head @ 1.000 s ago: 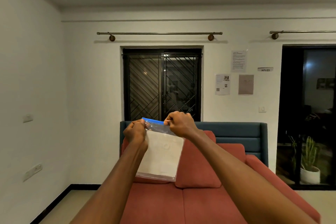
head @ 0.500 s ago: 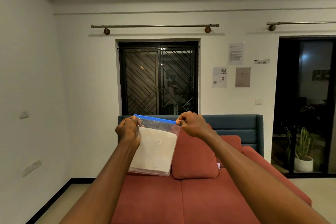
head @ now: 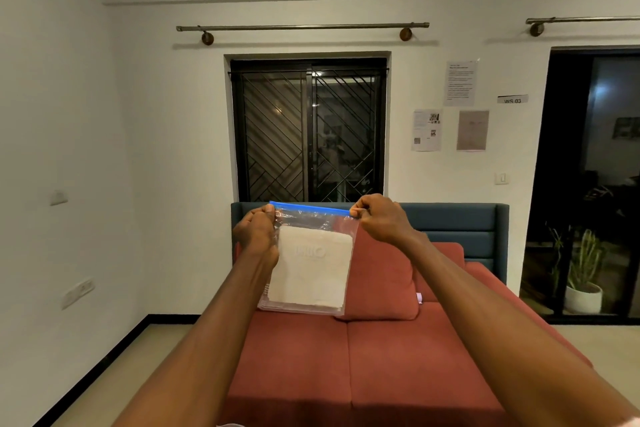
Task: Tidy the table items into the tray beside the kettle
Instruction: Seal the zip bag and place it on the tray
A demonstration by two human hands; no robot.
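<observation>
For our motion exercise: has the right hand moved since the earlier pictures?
Yes. The right hand has slid rightward along the bag top, from under the window middle to under its right edge.

Since the earliest picture, the right hand (head: 379, 218) travels along the blue zip strip (head: 311, 208) to the far corner of the clear bag (head: 311, 263); the gap to the left hand (head: 258, 232) widens
</observation>
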